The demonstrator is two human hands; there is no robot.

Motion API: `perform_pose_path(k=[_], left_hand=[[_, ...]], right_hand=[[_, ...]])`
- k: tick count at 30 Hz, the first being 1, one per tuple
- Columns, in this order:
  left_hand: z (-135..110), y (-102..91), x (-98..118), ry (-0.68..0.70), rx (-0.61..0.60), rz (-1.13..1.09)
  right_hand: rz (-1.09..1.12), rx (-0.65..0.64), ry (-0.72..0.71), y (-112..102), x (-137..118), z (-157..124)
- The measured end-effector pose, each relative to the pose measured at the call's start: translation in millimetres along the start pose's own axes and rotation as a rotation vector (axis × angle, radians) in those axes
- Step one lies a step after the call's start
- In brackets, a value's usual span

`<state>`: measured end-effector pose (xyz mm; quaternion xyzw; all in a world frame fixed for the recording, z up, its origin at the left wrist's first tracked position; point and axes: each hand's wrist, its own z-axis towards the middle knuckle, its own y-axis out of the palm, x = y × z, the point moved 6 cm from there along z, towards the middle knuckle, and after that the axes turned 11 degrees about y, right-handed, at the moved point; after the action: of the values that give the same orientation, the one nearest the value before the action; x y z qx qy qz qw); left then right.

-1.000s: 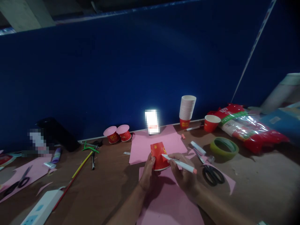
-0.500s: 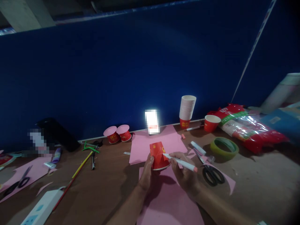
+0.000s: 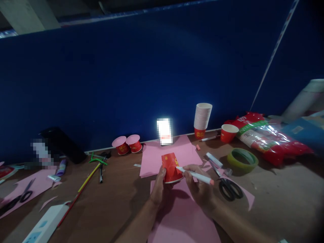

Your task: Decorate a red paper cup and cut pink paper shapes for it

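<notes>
A red paper cup (image 3: 170,165) with yellow print is gripped from its left side by my left hand (image 3: 159,189), its pale rim facing down. My right hand (image 3: 198,185) is closed around a white marker (image 3: 198,176) with a reddish tail end. The marker's tip meets the cup's right side; whether it leaves a line is too dim to make out. Below both hands lies a pink sheet (image 3: 186,222), and behind the cup is a stack of pink paper (image 3: 152,152).
Scissors (image 3: 230,189), a tape roll (image 3: 242,159) and an upright cup (image 3: 229,133) lie right, near bagged cups (image 3: 265,136). Behind stand stacked cups (image 3: 202,118) and a lit screen (image 3: 164,131). Left are two pink-topped cups (image 3: 126,143), sticks (image 3: 88,177) and a power strip (image 3: 47,224).
Almost nothing differs. The cup and marker stay in place in my hands, with only a very slight shift of the cup.
</notes>
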<state>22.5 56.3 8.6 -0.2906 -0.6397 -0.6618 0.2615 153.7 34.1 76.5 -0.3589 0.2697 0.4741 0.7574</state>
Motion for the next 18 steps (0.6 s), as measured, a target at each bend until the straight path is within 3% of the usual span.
perform_pose_path(k=[18], left_hand=[[1.3, 3.2, 0.2, 0.053, -0.044, -0.013]], right_hand=[[0.025, 0.021, 0.053, -0.5, 6.3, 2.9]])
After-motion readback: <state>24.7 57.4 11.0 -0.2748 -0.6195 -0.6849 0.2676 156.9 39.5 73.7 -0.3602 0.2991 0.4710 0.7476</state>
